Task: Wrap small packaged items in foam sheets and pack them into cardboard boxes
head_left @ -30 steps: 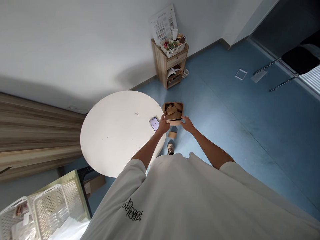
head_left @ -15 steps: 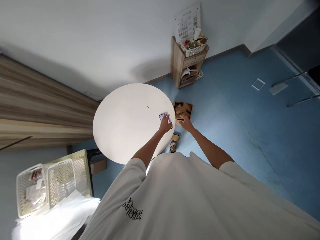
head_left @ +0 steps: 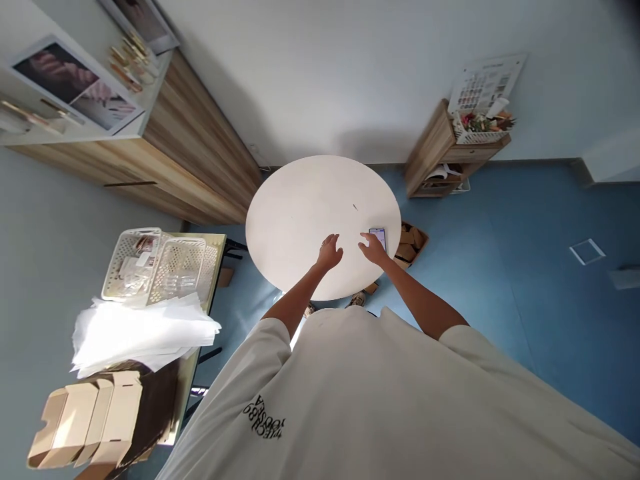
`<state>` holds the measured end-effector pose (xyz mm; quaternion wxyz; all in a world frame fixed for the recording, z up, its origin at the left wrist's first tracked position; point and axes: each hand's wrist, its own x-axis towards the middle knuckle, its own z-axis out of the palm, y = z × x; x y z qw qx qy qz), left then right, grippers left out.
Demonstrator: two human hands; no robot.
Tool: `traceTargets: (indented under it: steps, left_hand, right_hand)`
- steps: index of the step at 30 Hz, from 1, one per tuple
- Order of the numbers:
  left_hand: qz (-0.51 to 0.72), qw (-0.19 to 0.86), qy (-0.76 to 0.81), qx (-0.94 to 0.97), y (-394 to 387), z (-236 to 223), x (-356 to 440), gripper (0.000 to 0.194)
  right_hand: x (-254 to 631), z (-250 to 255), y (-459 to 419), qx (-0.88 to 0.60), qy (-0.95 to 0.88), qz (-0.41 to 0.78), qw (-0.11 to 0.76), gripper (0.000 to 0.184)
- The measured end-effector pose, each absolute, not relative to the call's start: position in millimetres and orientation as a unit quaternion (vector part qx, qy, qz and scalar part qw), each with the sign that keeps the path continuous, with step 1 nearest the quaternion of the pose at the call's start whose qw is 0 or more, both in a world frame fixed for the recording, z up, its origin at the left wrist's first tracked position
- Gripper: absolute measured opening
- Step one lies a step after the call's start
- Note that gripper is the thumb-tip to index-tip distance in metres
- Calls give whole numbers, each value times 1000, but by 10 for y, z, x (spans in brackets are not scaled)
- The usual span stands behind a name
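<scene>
In the head view, the round table (head_left: 295,220) spreads before you, with the phone (head_left: 379,233) at its 4 o'clock, just beside your right hand (head_left: 373,249) and partly hidden by it, the box of cardboard pieces (head_left: 411,244) past the rim there, the small wooden cabinet (head_left: 435,150) at 2 and the white baskets (head_left: 165,267) at 9. Your left hand (head_left: 331,253) and right both hover empty, fingers loosely spread; half a second ago, your left was on the phone and your right beside that box.
</scene>
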<state>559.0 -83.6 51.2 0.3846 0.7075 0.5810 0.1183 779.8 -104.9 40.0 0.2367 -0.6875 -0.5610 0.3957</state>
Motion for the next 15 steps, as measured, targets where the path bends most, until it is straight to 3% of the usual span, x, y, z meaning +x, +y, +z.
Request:
traceTargets:
  steps: [15]
  left_hand:
    - [153,370,611,683,-993,391,3558,60]
  right_hand:
    - [5757,480,-1063,-663,-588,418,199,50]
